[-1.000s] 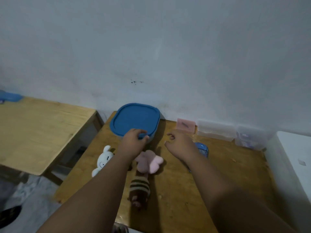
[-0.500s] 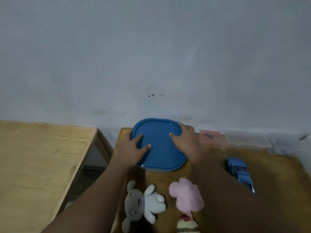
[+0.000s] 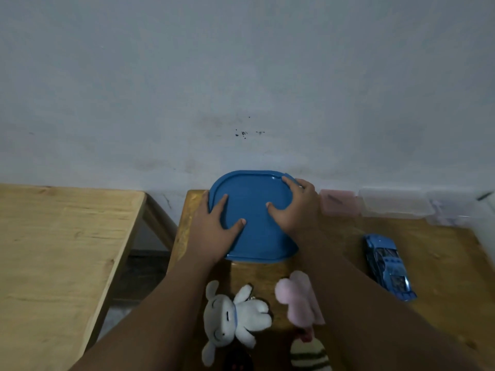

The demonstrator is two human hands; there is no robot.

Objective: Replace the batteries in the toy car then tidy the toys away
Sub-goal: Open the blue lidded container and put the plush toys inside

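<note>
**Both hands flat on blue lid, car sits untouched on the right**

Benches: 2. The empty-looking one is on the left (image 3: 53, 263); the working bench (image 3: 442, 263) stands against the wall.
Blue lid (image 3: 254, 236): 1, at the far edge of the working bench by the wall.
Hands: 2, both on the lid. Left hand (image 3: 214, 231) lies on its left side, right hand (image 3: 297, 210) on its far right corner. No grip closed on either: fingers spread and laid flat, outer fingers reaching over the rim.
Soft toys: 3, near edge, in front of the lid. Grey-white one (image 3: 233, 317), pink one (image 3: 300, 301), striped one (image 3: 308, 354) partly cut off by the frame.
Toy car (image 3: 388, 266): 1, blue, roof up, right of the lid and well apart from both hands. Long axis runs from far-left to near-right. Can't tell which end is the nose.
Boxes along the wall: pink one (image 3: 338, 202), clear one (image 3: 393, 203) just beside it. Further right is blurred.
</note>
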